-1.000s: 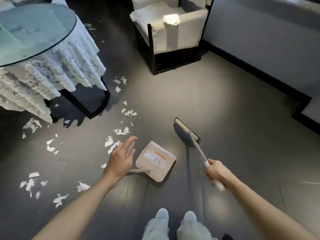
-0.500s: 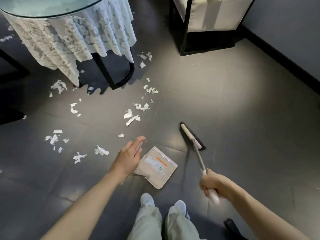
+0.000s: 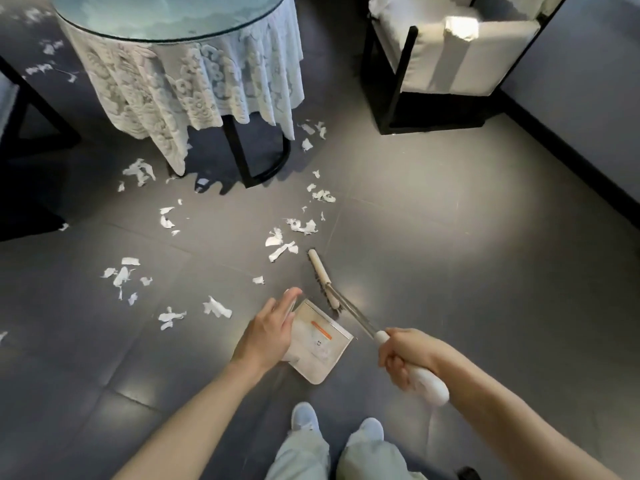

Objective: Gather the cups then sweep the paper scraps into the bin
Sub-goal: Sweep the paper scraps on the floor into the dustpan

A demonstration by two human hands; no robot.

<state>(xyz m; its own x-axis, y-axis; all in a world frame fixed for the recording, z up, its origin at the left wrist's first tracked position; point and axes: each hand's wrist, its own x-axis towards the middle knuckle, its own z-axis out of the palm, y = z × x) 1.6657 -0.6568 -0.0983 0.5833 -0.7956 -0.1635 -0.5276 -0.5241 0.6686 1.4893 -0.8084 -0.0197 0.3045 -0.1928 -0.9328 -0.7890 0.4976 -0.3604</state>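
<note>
Torn white paper scraps (image 3: 282,251) lie all over the dark grey tiled floor (image 3: 450,271), from the foot of the table down to a spot just left of the dustpan. A few more sit far back by the top left corner, too blurry to see well. The left hand (image 3: 270,330) is over the left side of the flat beige plastic dustpan (image 3: 322,348), which rests on the floor in front of the feet. A thin handle peeks out between the fingers, so the hand seems to hold it, but the back of the hand hides most of the grip. The right hand (image 3: 405,355) has its fingers curled tight round the white grip of a long thin broom (image 3: 321,277). The broom's pale head lies on the floor, touching the far corner of the dustpan, with scraps just beyond it. The round glass-topped table (image 3: 173,15) wears a white lace cloth (image 3: 194,81) and is cut off at the top. A white cushioned armchair with a black frame (image 3: 450,64) is cut off too. Pale blue shoes (image 3: 304,415) poke out from light trousers (image 3: 304,455). A small black thing at the bottom edge is too cut off to name.
</note>
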